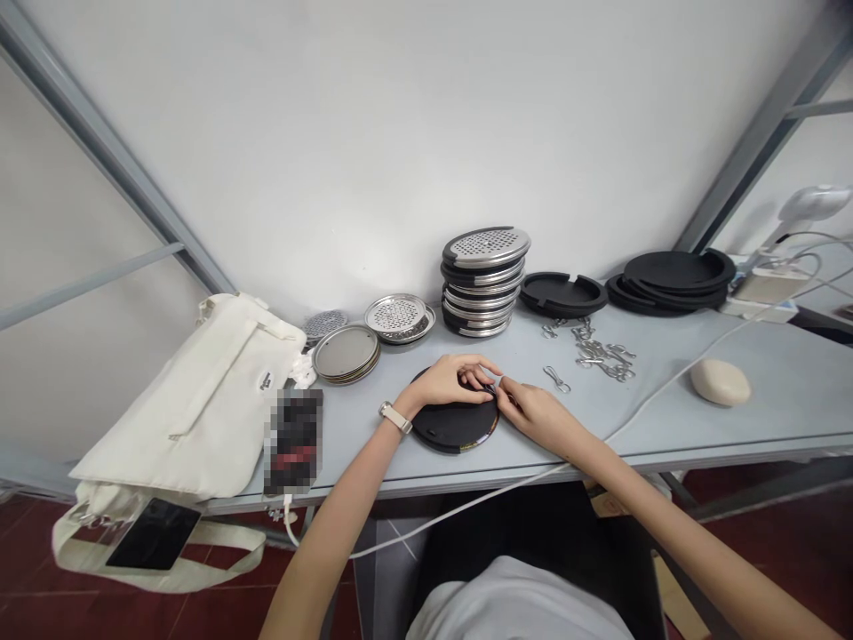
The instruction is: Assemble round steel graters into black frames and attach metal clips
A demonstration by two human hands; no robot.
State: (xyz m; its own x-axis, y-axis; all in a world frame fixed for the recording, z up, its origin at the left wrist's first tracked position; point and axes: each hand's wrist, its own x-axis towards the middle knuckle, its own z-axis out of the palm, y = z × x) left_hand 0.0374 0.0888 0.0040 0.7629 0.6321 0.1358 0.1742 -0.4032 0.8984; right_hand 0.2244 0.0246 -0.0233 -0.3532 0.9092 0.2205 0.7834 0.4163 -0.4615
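In front of me on the grey table lies a round black disc (pixel 457 427) with a small slot and a shiny strip at its near right rim. My left hand (pixel 453 378), with a watch at the wrist, reaches over the disc, thumb and fingers pinched at its right rim. Opposite it, my right hand (pixel 533 409) is closed with its fingertips at the same rim. A small dark, shiny bit shows between the fingertips; what it is I cannot make out. Nearest to my right hand lies a loose metal snap hook (pixel 556 380).
Behind stand a tall stack of perforated metal discs with black rims (pixel 483 284), smaller metal discs (pixel 346 351), black round trays (pixel 563 293) and more snap hooks (pixel 606 358). A white cable (pixel 657 391) crosses under my right forearm. A cream bag (pixel 193 400) lies left, a pale rounded object (pixel 720 382) right.
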